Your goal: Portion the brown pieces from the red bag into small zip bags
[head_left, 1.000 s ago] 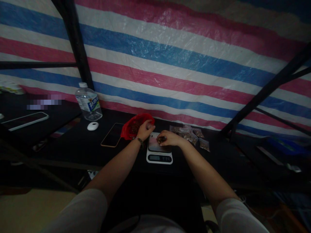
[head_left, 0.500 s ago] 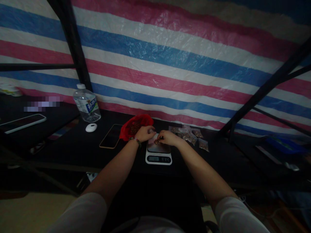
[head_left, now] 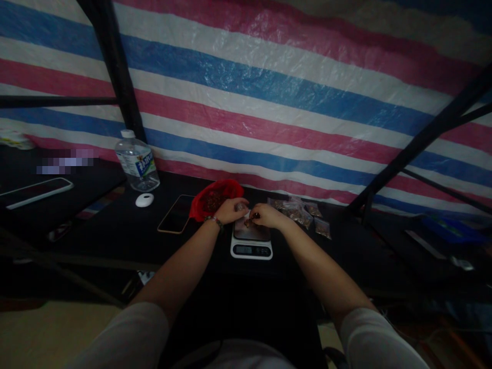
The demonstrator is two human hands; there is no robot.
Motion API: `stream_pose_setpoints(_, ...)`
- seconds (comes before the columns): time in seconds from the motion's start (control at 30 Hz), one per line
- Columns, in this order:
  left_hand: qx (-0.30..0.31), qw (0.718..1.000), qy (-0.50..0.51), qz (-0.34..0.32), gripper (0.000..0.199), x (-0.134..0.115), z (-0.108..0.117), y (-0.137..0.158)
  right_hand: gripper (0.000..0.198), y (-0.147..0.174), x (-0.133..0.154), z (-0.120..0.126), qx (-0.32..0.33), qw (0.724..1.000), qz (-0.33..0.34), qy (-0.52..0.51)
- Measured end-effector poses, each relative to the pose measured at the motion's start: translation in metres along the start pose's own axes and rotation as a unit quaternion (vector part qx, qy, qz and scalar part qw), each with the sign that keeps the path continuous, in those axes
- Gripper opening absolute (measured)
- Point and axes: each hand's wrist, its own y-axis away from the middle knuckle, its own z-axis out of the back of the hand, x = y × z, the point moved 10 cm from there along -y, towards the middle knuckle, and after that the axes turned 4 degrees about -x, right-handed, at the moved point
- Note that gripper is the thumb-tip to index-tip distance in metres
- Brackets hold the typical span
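Fingers of both hands meet over the scale (head_left: 251, 241), pinching a small bag (head_left: 249, 220) between them. Left hand (head_left: 229, 210) curls in from the red bowl (head_left: 215, 197); right hand (head_left: 267, 216) bends at the wrist, forearms stretched across the table (head_left: 115, 230).
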Motion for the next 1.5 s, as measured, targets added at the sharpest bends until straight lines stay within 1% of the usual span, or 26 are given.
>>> stream_pose_setpoints(0.1, -0.015, 1.0, 0.023, -0.003, 0.041, 0.001, 0.002, 0.0, 0.014, 0.0, -0.003, 0.003, -0.013, 1.0, -0.005, -0.017)
stream_pose_setpoints(0.2, -0.021, 0.999, 0.032, 0.002, 0.046, 0.004, 0.002, 0.0, 0.015, 0.0, -0.011, 0.007, -0.029, 0.998, -0.022, -0.055)
stream_pose_setpoints(0.3, -0.022, 0.999, 0.033, 0.016, 0.05, 0.009, 0.0, 0.0, 0.018, -0.004, -0.022, 0.016, -0.061, 0.993, -0.045, -0.095)
stream_pose_setpoints(0.37, -0.027, 0.999, 0.031, 0.02, 0.052, 0.01, 0.0, 0.0, 0.019, -0.01, -0.025, 0.023, -0.079, 0.988, -0.048, -0.12)
stream_pose_setpoints(0.5, -0.029, 0.999, 0.034, 0.003, 0.053, 0.005, 0.0, 0.0, 0.018, -0.026, -0.017, 0.034, -0.099, 0.981, -0.025, -0.165)
stream_pose_setpoints(0.63, -0.032, 0.998, 0.047, -0.003, 0.05, 0.002, 0.0, 0.001, 0.017, -0.038, -0.001, 0.037, -0.104, 0.984, -0.012, -0.146)
stream_pose_setpoints(0.8, -0.046, 0.996, 0.07, 0.016, 0.047, 0.005, 0.0, 0.0, 0.017, -0.042, 0.006, 0.037, -0.109, 0.985, -0.035, -0.126)
stream_pose_setpoints(0.93, -0.058, 0.993, 0.101, 0.018, 0.047, 0.005, 0.0, -0.002, 0.021, -0.04, 0.003, 0.038, -0.119, 0.978, -0.062, -0.159)
stream_pose_setpoints(1.0, -0.064, 0.993, 0.098, 0.029, 0.046, 0.008, 0.0, -0.002, 0.021, -0.04, 0.002, 0.038, -0.12, 0.974, -0.073, -0.177)
stream_pose_setpoints(1.1, -0.089, 0.992, 0.077, 0.044, 0.043, 0.014, 0.004, -0.002, 0.017, -0.039, 0.006, 0.042, -0.133, 0.974, -0.066, -0.172)
stream_pose_setpoints(1.2, -0.125, 0.987, 0.076, 0.063, 0.042, 0.024, 0.01, -0.002, 0.02, -0.039, 0.005, 0.053, -0.176, 0.969, -0.05, -0.167)
stream_pose_setpoints(1.3, -0.187, 0.972, 0.099, 0.1, 0.038, 0.042, 0.021, -0.001, 0.029, -0.033, -0.011, 0.063, -0.245, 0.954, -0.081, -0.154)
stream_pose_setpoints(1.33, -0.214, 0.964, 0.107, 0.113, 0.036, 0.048, 0.026, 0.0, 0.03, -0.032, -0.017, 0.061, -0.252, 0.952, -0.095, -0.146)
stream_pose_setpoints(1.37, -0.239, 0.956, 0.115, 0.123, 0.035, 0.054, 0.031, 0.001, 0.029, -0.032, -0.021, 0.056, -0.242, 0.954, -0.105, -0.14)
stream_pose_setpoints(1.4, -0.26, 0.948, 0.125, 0.132, 0.034, 0.06, 0.035, 0.002, 0.026, -0.033, -0.023, 0.048, -0.219, 0.96, -0.107, -0.135)
stream_pose_setpoints(1.5, -0.281, 0.935, 0.159, 0.149, 0.034, 0.072, 0.038, 0.003, 0.018, -0.038, -0.016, 0.014, -0.123, 0.98, -0.094, -0.123)
